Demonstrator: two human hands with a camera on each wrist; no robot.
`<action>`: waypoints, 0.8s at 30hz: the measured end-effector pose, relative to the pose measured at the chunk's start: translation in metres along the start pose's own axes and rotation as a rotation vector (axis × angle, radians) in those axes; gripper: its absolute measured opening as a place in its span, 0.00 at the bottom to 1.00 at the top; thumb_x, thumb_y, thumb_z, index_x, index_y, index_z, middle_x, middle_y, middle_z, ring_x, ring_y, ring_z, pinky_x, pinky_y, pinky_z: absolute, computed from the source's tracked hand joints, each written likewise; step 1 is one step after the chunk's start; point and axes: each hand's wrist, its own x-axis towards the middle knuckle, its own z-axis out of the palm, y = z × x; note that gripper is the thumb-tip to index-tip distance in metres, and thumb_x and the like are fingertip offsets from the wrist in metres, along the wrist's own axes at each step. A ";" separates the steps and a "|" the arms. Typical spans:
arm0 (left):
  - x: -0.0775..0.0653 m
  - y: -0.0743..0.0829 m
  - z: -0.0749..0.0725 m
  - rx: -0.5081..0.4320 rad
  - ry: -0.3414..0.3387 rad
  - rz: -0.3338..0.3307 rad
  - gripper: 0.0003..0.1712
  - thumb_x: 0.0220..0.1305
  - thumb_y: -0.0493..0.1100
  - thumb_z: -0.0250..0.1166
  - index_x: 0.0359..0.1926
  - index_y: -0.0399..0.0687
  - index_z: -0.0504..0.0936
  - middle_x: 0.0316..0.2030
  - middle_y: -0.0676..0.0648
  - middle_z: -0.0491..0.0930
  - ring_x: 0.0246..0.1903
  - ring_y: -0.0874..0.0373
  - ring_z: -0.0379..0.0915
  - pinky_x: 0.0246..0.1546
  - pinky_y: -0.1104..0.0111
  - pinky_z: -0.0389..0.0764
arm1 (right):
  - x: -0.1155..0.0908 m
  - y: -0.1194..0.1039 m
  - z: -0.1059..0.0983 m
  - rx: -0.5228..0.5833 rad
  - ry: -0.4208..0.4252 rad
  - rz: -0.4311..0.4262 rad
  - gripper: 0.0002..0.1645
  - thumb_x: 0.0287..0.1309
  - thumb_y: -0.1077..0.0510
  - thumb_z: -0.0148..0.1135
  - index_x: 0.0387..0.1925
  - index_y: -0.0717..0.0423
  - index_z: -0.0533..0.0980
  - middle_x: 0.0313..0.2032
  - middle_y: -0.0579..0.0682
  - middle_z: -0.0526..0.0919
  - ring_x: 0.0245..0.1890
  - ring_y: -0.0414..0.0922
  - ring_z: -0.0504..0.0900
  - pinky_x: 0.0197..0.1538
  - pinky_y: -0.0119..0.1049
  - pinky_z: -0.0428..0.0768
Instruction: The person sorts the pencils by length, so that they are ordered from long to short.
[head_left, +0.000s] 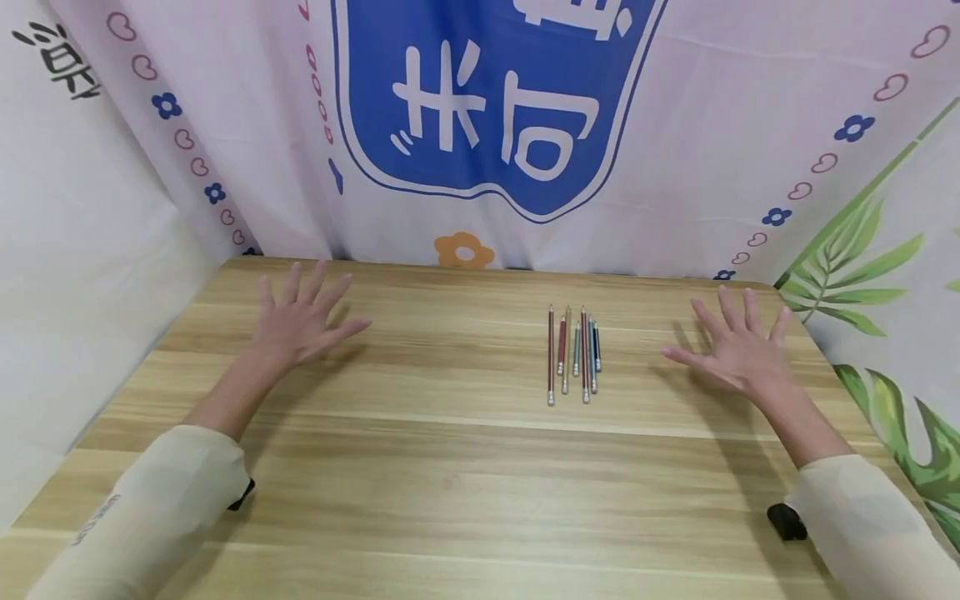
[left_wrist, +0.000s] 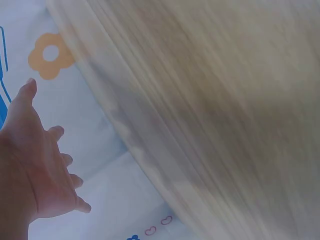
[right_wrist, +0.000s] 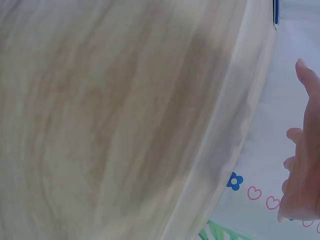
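Observation:
Several pencils of different lengths lie side by side on the wooden table, right of its middle in the head view. Among them are a long dark red pencil (head_left: 551,354) at the left end, a short red pencil (head_left: 561,346), a tan pencil (head_left: 567,350) and a short dark blue pencil (head_left: 597,347) at the right end. White erasers cap their near ends. My left hand (head_left: 296,321), fingers spread, hovers over the table's left side, holding nothing. To the right of the pencils is my right hand (head_left: 738,350), also spread and holding nothing. Both wrist views show the hands raised above the tabletop.
The wooden table (head_left: 450,492) ends at a hanging cloth (head_left: 675,167) with a blue shield print and an orange flower. White cloth (head_left: 90,250) borders the left side, and a leaf-printed sheet (head_left: 885,275) borders the right. Cream sleeves cover both forearms.

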 end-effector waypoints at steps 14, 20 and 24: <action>0.004 0.020 0.002 0.023 -0.004 0.040 0.55 0.70 0.81 0.38 0.84 0.53 0.47 0.82 0.38 0.30 0.79 0.31 0.21 0.71 0.27 0.20 | 0.000 -0.014 0.001 0.013 -0.015 -0.033 0.63 0.64 0.18 0.47 0.83 0.55 0.46 0.80 0.69 0.32 0.77 0.71 0.24 0.67 0.80 0.17; 0.006 0.032 0.005 0.033 -0.005 0.059 0.55 0.69 0.81 0.38 0.84 0.54 0.46 0.82 0.39 0.30 0.79 0.33 0.21 0.72 0.28 0.21 | -0.001 -0.024 0.001 0.018 -0.037 -0.048 0.63 0.64 0.18 0.45 0.83 0.55 0.46 0.80 0.68 0.31 0.77 0.69 0.23 0.68 0.79 0.17; 0.008 0.040 0.006 0.024 -0.011 0.071 0.53 0.71 0.80 0.40 0.84 0.54 0.47 0.82 0.38 0.31 0.79 0.32 0.22 0.72 0.28 0.21 | -0.002 -0.030 0.002 0.014 -0.037 -0.060 0.62 0.64 0.18 0.46 0.82 0.55 0.48 0.80 0.67 0.32 0.78 0.69 0.25 0.69 0.77 0.17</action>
